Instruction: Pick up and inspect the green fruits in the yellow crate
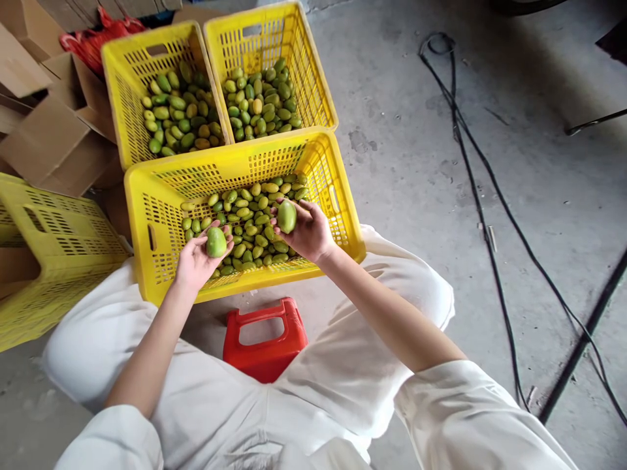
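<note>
Palm up over the near yellow crate, my left hand holds a smooth green oval fruit, much like a small mango, with its fingers curled around it. A second such green fruit rests in my right hand, gripped by cupped fingers. Both hands hang apart from each other above the loose green and yellowish fruits that cover the crate's floor. Part of that pile is hidden behind my hands.
Two more yellow crates with fruit adjoin the far side. Cardboard boxes and a red bag lie at left, near another yellow crate. A red stool sits between my legs. Black cables cross the concrete floor.
</note>
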`<state>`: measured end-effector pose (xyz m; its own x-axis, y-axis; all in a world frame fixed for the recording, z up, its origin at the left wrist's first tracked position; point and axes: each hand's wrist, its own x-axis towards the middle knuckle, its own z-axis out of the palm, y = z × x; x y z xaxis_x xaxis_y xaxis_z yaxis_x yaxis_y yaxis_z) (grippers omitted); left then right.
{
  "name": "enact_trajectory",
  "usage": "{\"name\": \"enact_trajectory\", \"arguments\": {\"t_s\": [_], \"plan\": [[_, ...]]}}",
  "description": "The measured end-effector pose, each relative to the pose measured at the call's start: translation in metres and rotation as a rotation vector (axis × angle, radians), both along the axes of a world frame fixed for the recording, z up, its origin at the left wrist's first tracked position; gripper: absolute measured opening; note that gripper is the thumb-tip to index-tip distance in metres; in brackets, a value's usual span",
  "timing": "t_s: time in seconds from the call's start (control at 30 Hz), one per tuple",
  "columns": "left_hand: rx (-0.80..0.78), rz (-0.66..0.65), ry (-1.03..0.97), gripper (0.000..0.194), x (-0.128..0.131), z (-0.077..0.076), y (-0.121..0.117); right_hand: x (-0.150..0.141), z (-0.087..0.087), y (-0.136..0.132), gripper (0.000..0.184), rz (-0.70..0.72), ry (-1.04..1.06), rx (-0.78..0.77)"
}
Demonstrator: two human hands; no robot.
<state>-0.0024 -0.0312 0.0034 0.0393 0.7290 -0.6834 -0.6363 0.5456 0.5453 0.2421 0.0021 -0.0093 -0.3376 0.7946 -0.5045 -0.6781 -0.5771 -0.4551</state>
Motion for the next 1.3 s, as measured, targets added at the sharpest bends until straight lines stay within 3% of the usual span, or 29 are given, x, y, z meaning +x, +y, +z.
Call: {"name": "enact_trajectory", "arguments": {"t_s": [0.2, 0.43, 0.53, 0.7, 0.87, 1.07, 1.3], "plan": [[0.093, 0.066, 0.071, 0.019, -0.001, -0.011, -0.001, -0.004, 0.000, -0.001, 0.029, -0.043, -0.045, 0.029], [0.006, -0.005, -0.058, 0.005, -0.002, -0.006, -0.004, -0.001, 0.002, -0.003, 0.038, -0.010, -0.020, -0.002], [-0.008, -0.072, -0.088, 0.015, 0.000, -0.003, -0.003, -0.001, 0.005, -0.003, 0.036, 0.039, -0.041, 0.001], [-0.048, -0.043, -0.036, 0.023, 0.002, -0.002, -0.004, -0.004, 0.006, -0.002, 0.022, 0.107, -0.002, -0.046], [0.067, -0.063, 0.021, 0.030, 0.002, -0.009, -0.006, -0.008, -0.001, -0.004, 0.034, 0.094, -0.083, -0.032], [0.064, 0.046, 0.134, 0.021, 0.000, -0.021, -0.005, -0.007, -0.003, -0.005, 0.038, 0.013, -0.209, 0.003], [-0.019, 0.133, -0.005, 0.026, -0.001, -0.014, -0.001, -0.006, -0.003, -0.004, 0.043, 0.025, -0.221, 0.018]]}}
